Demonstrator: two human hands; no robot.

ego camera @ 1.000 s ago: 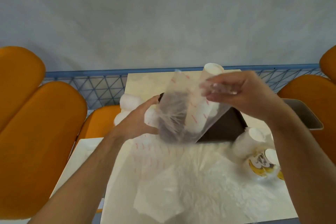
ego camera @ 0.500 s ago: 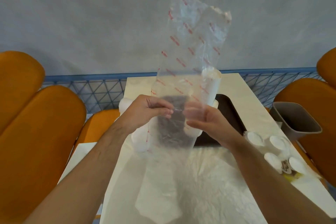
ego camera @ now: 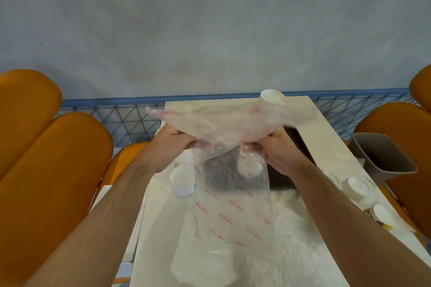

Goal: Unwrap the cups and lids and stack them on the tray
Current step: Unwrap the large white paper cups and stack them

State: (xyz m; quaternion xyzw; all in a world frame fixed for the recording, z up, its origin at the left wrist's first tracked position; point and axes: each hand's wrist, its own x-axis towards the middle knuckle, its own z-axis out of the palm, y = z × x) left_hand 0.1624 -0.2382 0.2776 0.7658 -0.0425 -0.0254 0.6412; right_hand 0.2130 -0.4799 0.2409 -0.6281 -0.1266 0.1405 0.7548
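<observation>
Grey wall (ego camera: pixel 210 25) behind blue lattice rail (ego camera: pixel 121 119), orange padded seats (ego camera: pixel 53 161) flanking pale table (ego camera: pixel 326 137).

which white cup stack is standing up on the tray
The tall cup stack beyond both hands, rising behind the plastic wrapper; the other cups lie on the table at right.

Red print on the wrapper, too blurred to read

The clear plastic wrapper (ego camera: pixel 233 193) carries a short line of small red lettering, repeated in slanted rows across its hanging part; the letters cannot be made out. No other text, number or sign is legible.
</observation>
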